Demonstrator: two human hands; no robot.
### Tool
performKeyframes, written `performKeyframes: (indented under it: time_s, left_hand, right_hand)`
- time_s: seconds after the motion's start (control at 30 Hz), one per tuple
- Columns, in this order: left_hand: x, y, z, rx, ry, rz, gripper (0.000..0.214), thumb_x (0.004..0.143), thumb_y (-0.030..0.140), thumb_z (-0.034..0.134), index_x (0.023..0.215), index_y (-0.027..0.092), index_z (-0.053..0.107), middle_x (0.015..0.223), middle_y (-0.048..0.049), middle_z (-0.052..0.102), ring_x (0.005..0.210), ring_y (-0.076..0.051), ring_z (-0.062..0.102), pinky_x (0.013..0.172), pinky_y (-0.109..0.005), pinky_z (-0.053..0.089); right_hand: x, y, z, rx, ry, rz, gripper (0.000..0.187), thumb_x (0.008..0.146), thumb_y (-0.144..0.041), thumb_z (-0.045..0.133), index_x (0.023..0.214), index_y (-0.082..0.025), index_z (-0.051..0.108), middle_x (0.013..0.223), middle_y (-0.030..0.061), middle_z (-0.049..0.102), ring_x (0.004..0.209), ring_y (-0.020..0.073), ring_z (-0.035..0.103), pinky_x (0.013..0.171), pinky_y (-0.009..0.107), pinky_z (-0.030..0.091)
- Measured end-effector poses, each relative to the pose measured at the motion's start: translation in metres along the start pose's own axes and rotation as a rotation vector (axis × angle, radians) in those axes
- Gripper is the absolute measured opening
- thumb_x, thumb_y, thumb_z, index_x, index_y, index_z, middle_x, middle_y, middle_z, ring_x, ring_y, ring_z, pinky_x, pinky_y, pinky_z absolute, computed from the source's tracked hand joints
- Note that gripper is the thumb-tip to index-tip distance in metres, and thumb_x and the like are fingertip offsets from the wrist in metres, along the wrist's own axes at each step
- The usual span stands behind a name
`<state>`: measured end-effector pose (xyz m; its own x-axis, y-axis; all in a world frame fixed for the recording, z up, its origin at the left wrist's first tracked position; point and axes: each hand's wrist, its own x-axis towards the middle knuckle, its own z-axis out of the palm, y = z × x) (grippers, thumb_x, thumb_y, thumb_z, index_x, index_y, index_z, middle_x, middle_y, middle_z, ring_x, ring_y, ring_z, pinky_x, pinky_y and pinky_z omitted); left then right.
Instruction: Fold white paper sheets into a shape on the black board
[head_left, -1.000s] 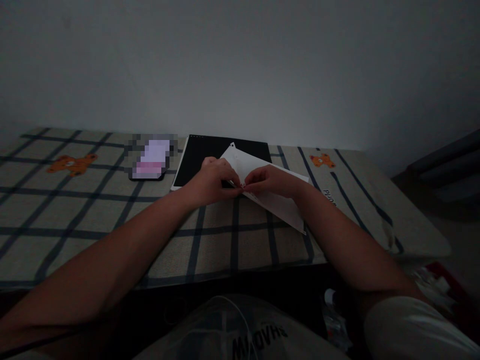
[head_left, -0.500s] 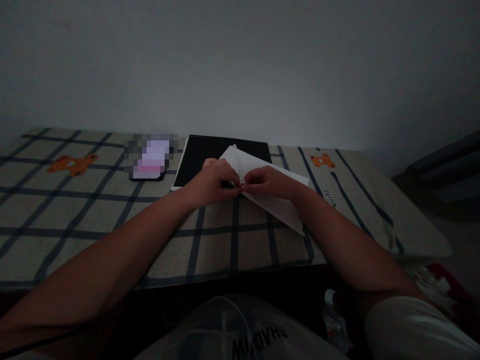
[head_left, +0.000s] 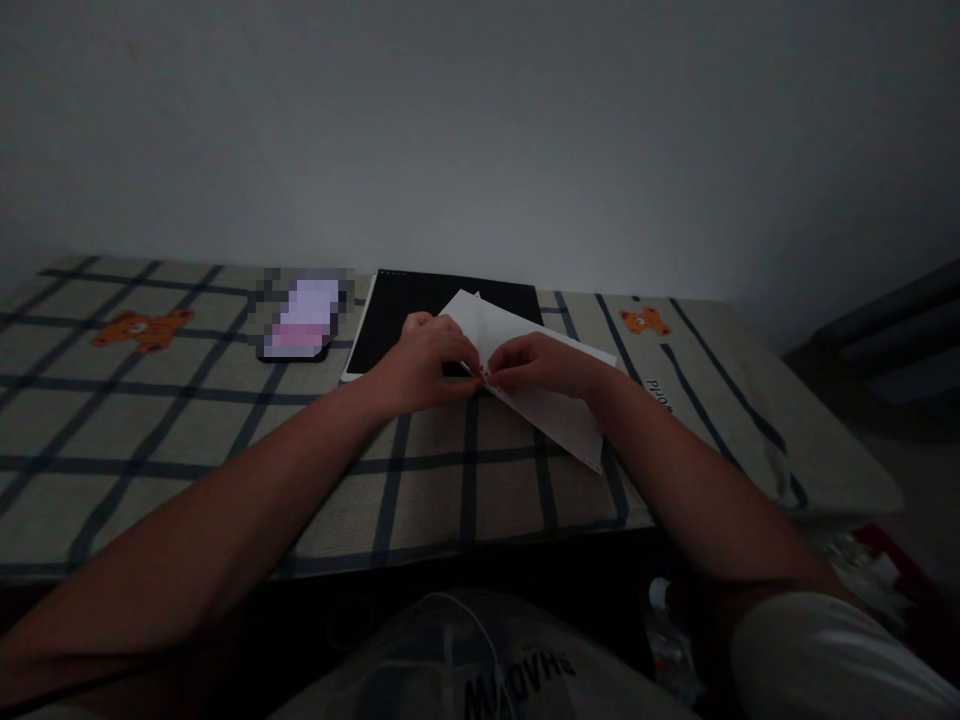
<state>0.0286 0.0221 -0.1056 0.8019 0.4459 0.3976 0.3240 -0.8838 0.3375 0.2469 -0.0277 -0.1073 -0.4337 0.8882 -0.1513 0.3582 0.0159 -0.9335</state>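
Observation:
A white sheet of paper (head_left: 551,408) lies at an angle over the right part of a black flat board (head_left: 409,310) with a pale edge. Its near corner reaches toward the front of the table. My left hand (head_left: 437,362) pinches the paper's left edge between thumb and fingers. Close beside it, my right hand (head_left: 544,365) pinches the same edge, and the fingertips of both hands almost meet. The paper looks folded or doubled along this edge, though the fingers cover part of it.
A checked tablecloth (head_left: 315,440) with orange bear prints covers the table. Left of the board lies a phone (head_left: 300,318) with a lit, blurred screen. A pale wall (head_left: 480,140) rises behind. Below the table's right front, a clear bottle (head_left: 667,640) shows dimly.
The paper has shifted slightly, its near corner moving a little to the left. Both hands keep their pinch in nearly the same place.

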Motion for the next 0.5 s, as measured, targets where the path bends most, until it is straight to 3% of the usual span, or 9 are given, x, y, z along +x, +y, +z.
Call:
performKeyframes:
  time_s: [0.5]
  left_hand:
    - [0.0006,0.0006,-0.0001,-0.026,-0.008,0.017,0.012,0.080,0.035,0.064,0.080,0.026,0.072,0.086,0.0012,0.074,0.091,-0.020,0.061,0.091,-0.042,0.026]
  right_hand:
    - [0.0026,0.0013,0.0048,-0.140,0.035,-0.130,0.020,0.079,-0.037,0.066,0.083,-0.017,0.066,0.079,0.0016,0.065,0.074,0.0138,0.056,0.073,0.030,0.043]
